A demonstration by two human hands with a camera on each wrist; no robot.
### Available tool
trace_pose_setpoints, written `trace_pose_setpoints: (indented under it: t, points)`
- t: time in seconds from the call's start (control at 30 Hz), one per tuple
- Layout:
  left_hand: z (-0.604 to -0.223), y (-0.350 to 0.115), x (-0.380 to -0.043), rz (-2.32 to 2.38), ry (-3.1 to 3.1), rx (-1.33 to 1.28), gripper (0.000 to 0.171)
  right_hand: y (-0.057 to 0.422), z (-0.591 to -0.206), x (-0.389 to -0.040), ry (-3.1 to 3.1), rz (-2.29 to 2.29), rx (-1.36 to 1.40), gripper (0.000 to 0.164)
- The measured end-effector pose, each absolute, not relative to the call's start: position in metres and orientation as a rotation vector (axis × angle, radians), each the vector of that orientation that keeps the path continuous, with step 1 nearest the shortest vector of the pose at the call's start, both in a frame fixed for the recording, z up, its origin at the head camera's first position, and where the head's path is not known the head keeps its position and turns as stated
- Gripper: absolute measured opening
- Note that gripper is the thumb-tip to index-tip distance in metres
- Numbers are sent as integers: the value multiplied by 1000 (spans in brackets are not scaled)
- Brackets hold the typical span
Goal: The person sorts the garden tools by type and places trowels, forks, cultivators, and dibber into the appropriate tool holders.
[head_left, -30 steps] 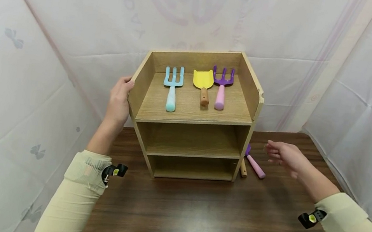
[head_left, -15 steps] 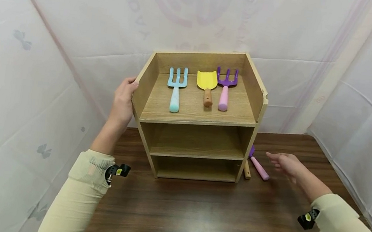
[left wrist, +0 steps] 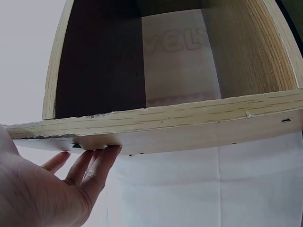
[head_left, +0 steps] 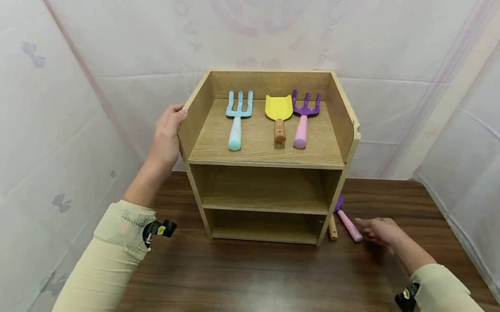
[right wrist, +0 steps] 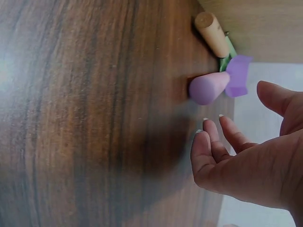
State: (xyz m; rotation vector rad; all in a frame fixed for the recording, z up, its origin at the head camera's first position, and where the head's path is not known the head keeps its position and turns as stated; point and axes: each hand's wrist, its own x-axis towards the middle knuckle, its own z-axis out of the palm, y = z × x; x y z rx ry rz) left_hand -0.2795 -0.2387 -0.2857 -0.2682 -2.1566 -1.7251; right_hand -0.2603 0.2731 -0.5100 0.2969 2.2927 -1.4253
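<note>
My left hand [head_left: 166, 137] holds the left side panel of a wooden shelf unit [head_left: 268, 164]; in the left wrist view, its fingers [left wrist: 97, 172] lie against the panel's outer face. To the right of the unit, my right hand [head_left: 382, 231] hovers just above the table with fingers parted and nothing between them. Closest to it lies a toy shovel with a pink handle [head_left: 350, 226] and a purple blade [right wrist: 238, 75]. Beside that is a wooden handle [right wrist: 211, 34] with a green part, mostly hidden against the unit's side.
On the top shelf lie a light blue hand fork [head_left: 238, 120], a yellow shovel [head_left: 279, 108] with a wooden handle, and a purple hand fork [head_left: 303, 121] with a pink handle. The dark wooden table [head_left: 260, 294] is bordered by white printed sheets [head_left: 267, 26].
My right hand has moved down and slightly left, coming close to the pink handle's end. The left hand stays on the shelf unit's side, and the view has shifted slightly.
</note>
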Motion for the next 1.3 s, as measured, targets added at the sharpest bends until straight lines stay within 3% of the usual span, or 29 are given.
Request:
trace_pose_setpoints:
  t: [0.23, 0.5, 0.97, 1.3]
  points:
    - [-288, -239, -283, -1709, -2158, -269, 48, 275, -515, -263, 2297, -1418, 335, 84]
    - [-289, -239, -283, -1708, -2179, -260, 49, 273, -523, -266, 2317, -1424, 330, 71]
    - [-288, -238, -280, -1752, -2124, -240, 45, 281, -523, -269, 2399, -1215, 76, 60]
    - [-289, -237, -278, -1788, -2112, -215, 44, 281, -522, -280, 2346, -1197, 115, 41]
